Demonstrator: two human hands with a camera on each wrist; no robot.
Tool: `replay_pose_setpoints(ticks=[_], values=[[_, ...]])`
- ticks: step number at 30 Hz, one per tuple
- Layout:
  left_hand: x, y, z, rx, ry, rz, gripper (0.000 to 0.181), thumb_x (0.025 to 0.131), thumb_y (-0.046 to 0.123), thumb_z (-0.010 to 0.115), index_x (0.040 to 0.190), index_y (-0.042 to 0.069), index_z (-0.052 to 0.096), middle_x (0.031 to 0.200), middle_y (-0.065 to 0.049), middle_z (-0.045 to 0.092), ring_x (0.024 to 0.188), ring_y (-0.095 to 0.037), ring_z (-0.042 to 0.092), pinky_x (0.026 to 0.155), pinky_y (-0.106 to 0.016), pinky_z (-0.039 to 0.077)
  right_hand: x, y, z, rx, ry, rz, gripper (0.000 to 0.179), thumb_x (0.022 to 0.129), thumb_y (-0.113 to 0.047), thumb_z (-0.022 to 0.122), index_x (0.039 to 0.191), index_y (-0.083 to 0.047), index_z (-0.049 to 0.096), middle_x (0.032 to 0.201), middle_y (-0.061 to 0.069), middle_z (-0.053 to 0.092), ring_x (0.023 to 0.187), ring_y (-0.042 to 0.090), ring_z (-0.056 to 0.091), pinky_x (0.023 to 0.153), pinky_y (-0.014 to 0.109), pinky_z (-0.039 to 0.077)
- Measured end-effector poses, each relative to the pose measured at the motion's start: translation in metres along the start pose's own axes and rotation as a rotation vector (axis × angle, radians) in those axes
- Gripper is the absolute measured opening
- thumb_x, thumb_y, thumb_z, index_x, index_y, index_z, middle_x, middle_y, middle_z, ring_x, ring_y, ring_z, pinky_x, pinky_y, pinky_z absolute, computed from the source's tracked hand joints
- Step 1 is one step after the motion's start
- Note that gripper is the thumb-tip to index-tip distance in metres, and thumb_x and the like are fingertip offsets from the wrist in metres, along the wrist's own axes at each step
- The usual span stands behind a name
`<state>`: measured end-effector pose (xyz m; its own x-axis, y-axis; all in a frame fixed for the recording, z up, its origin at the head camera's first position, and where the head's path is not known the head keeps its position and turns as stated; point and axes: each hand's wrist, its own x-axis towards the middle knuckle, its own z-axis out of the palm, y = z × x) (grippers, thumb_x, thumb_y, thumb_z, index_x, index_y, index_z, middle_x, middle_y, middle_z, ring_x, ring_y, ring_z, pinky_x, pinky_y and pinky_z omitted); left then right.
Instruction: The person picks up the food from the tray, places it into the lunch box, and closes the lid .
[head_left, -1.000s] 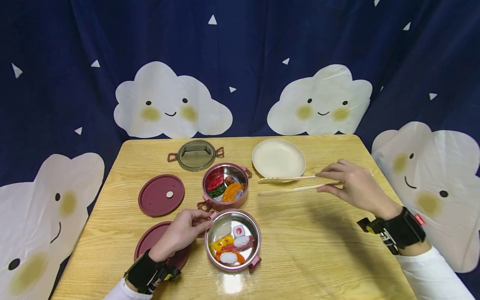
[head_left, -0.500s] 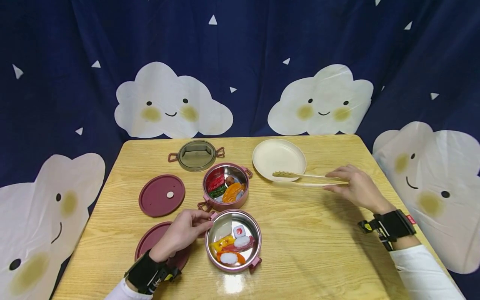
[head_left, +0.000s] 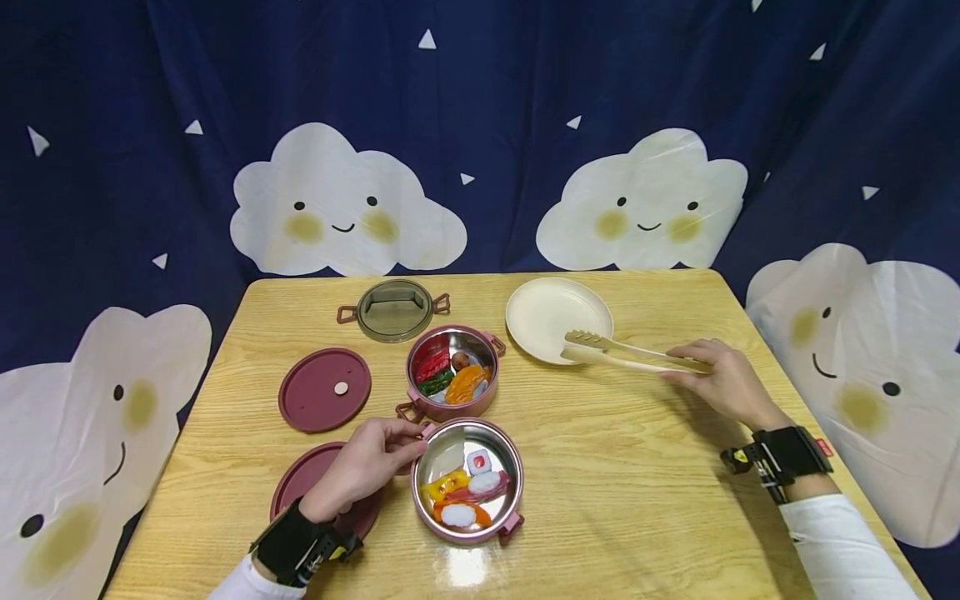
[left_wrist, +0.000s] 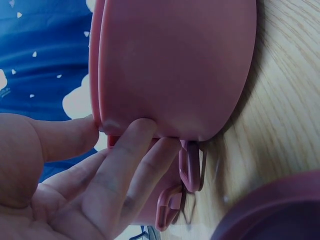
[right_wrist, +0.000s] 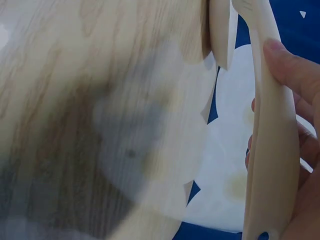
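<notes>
My left hand point(head_left: 375, 458) grips the near pink pot point(head_left: 513, 500) by its upper-left handle and rim. In the left wrist view, the thumb is at the rim of this pot point(left_wrist: 175, 65) and fingertips touch its wall. Inside lie a toy sushi roll point(head_left: 478, 462), a yellow piece point(head_left: 446, 486) and two pieces with white rice. My right hand point(head_left: 723, 382) holds cream tongs point(head_left: 588, 338), their arms apart with nothing between the tips. Those tips are over the near-right edge of a cream plate point(head_left: 547, 312). Thumb and fingers close round the tongs point(right_wrist: 272, 145) in the right wrist view.
A second pink pot point(head_left: 457, 410) with red, green, brown and orange toy foods stands just behind the near one. Two maroon lids point(head_left: 318, 392) lie at left, one partly under the left forearm. A see-through lid point(head_left: 393, 317) with handles is at the back.
My right hand has drawn the tongs rightward and back from near the pots, so the tips are now over the plate's edge. The left hand and near pot have stayed put.
</notes>
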<state>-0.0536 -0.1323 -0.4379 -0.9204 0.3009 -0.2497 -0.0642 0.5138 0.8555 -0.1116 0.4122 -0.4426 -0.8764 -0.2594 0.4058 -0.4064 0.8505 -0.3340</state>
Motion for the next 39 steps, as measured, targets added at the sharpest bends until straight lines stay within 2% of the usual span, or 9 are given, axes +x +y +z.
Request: replay_pose_setpoints(ticks=[6,12,15,19,23,30,39], values=[[0.001,0.000,0.000,0.005,-0.002,0.008,0.024,0.100,0.015,0.072,0.120,0.004,0.078,0.114,-0.010,0.079,0.096,-0.013,0.076,0.077,-0.022,0.058,-0.005,0.008,0.000,0.002,-0.028,0.063,0.035,0.082,-0.020,0.091,0.114,-0.007,0.081,0.107,0.013,0.080,0.099,0.034,0.071,0.085,0.026,0.047],[0.000,0.000,0.000,0.011,0.005,-0.004,0.023,0.100,0.015,0.073,0.120,0.005,0.078,0.114,-0.008,0.079,0.095,-0.012,0.074,0.077,-0.023,0.057,-0.008,0.013,-0.001,-0.004,-0.085,0.111,0.035,0.086,-0.022,0.089,0.116,-0.006,0.080,0.111,0.016,0.080,0.098,0.037,0.074,0.077,0.029,0.053],[0.000,0.000,0.000,0.010,0.009,-0.008,0.023,0.099,0.015,0.073,0.119,0.006,0.079,0.113,-0.008,0.079,0.093,-0.011,0.074,0.076,-0.023,0.056,-0.010,0.014,0.001,-0.020,-0.121,0.117,0.034,0.086,-0.023,0.089,0.114,-0.007,0.080,0.106,0.013,0.080,0.089,0.028,0.073,0.071,0.030,0.055],[0.000,-0.001,0.001,0.003,0.006,-0.002,0.023,0.100,0.014,0.073,0.120,0.004,0.078,0.113,-0.009,0.079,0.093,-0.011,0.074,0.075,-0.022,0.056,-0.012,0.017,0.006,-0.032,-0.142,0.107,0.028,0.085,-0.021,0.089,0.108,-0.008,0.082,0.097,0.007,0.079,0.076,0.007,0.063,0.066,0.025,0.050],[0.000,-0.001,0.000,0.005,0.002,0.008,0.023,0.100,0.014,0.073,0.120,0.004,0.078,0.112,-0.009,0.079,0.093,-0.011,0.074,0.075,-0.021,0.056,-0.013,0.019,0.009,-0.033,-0.128,0.089,0.025,0.084,-0.019,0.090,0.106,-0.010,0.082,0.096,0.004,0.079,0.074,-0.003,0.057,0.065,0.024,0.050],[0.001,-0.002,0.000,0.012,0.002,0.024,0.022,0.100,0.015,0.073,0.119,0.005,0.079,0.112,-0.008,0.079,0.094,-0.011,0.074,0.076,-0.022,0.056,-0.013,0.018,0.008,-0.034,-0.123,0.081,0.024,0.084,-0.019,0.089,0.106,-0.011,0.082,0.095,0.005,0.079,0.075,0.001,0.060,0.066,0.023,0.050],[0.001,-0.002,0.001,0.011,0.013,0.015,0.023,0.099,0.014,0.073,0.120,0.004,0.078,0.111,-0.009,0.079,0.092,-0.011,0.074,0.075,-0.021,0.056,-0.013,0.018,0.009,-0.054,-0.134,0.084,0.025,0.085,-0.020,0.089,0.107,-0.010,0.082,0.098,0.005,0.080,0.075,0.005,0.062,0.066,0.026,0.051]])
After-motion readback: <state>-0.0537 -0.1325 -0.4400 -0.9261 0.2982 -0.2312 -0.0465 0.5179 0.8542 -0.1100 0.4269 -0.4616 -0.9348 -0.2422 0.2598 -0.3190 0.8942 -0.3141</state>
